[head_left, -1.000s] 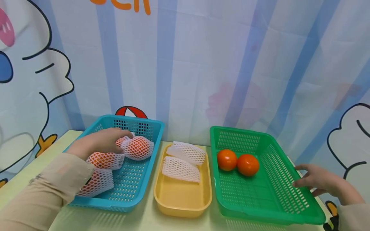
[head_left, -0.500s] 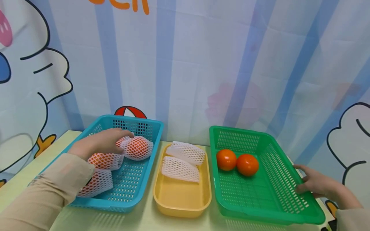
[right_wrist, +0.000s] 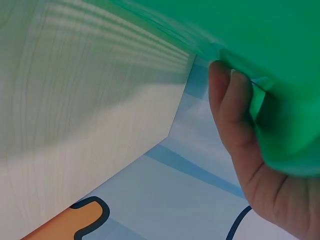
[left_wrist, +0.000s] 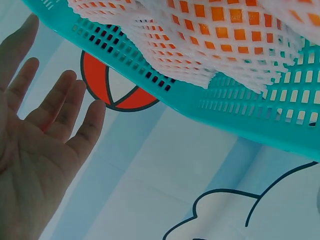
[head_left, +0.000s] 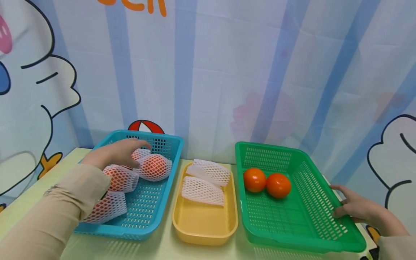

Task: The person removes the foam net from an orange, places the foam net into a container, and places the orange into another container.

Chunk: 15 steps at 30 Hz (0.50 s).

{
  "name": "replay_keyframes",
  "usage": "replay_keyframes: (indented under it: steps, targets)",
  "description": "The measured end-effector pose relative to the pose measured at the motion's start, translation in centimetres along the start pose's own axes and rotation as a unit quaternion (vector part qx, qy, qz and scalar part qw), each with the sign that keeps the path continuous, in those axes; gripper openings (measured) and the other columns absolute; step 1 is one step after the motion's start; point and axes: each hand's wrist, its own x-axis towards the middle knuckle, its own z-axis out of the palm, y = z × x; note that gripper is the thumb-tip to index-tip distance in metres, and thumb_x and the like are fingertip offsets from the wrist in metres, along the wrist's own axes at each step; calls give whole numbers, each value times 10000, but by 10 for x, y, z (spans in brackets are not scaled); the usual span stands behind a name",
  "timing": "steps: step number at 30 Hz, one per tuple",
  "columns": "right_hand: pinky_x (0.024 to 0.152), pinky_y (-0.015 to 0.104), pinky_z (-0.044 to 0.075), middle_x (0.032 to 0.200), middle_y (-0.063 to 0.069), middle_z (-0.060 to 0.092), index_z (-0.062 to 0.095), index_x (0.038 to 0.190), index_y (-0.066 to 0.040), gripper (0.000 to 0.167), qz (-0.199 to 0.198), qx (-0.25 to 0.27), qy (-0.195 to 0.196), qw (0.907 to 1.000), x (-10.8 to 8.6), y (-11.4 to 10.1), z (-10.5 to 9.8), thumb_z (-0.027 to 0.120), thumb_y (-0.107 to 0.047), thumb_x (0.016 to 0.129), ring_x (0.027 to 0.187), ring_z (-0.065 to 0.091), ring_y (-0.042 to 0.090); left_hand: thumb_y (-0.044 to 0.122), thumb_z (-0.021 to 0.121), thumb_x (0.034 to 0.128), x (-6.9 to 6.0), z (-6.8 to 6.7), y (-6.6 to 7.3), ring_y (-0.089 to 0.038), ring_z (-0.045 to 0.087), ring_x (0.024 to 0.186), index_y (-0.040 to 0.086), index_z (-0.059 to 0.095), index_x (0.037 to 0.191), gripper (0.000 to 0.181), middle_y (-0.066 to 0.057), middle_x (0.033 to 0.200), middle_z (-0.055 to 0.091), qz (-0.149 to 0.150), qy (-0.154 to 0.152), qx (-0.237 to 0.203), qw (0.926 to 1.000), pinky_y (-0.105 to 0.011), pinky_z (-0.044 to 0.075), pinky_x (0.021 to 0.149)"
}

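My left hand (head_left: 119,153), fingers spread and holding nothing, hovers over the blue basket (head_left: 152,225) at the left. Beneath and around it lie several oranges in white foam nets, such as the netted orange (head_left: 155,167) at the right; the hand covers part of the rest. In the left wrist view the palm (left_wrist: 40,155) is bare beside the basket wall. My right hand (head_left: 360,207) grips the right rim of the green basket (head_left: 299,242), thumb inside, fingers outside and under the rim in the right wrist view. Two bare oranges (head_left: 255,180) sit in its left back part.
Between the baskets stands a yellow tray (head_left: 204,224) with two white foam nets (head_left: 203,190) at its back. All stand on a pale table (head_left: 156,249). A striped cartoon curtain (head_left: 211,90) hangs close behind them.
My left hand has lifted slightly from the netted oranges, uncovering more of them. My right hand has closed on the green basket's rim, which it was only beside earlier.
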Motion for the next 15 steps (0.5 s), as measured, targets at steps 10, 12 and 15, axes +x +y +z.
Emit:
replay_keyframes:
  steps: [10,12,15]
  targets:
    - [705,475,515,1047,274,528,-182,1406,52,914,-71,36,-36,10000,1,3,-1,542,59,847,823,632,351,61,719,774,18,0,-5,-445,391,1206,1,436,1326,622,-276,1342,406,-16,-139,-102,9998,-533,411,887]
    - [706,476,515,1044,269,532,-184,1405,51,913,-82,68,-59,9999,1,4,-1,539,63,848,824,632,353,66,727,770,21,3,-6,-446,374,1220,10,425,1340,648,-275,1359,389,-119,-211,-175,9996,-541,405,895]
    - [706,477,515,1039,268,531,-188,1404,49,912,-84,104,-66,9999,1,4,-2,534,69,847,825,632,356,74,736,767,27,9,-5,-458,349,1238,19,409,1358,678,-285,1378,362,-299,-312,-235,9988,-558,387,913]
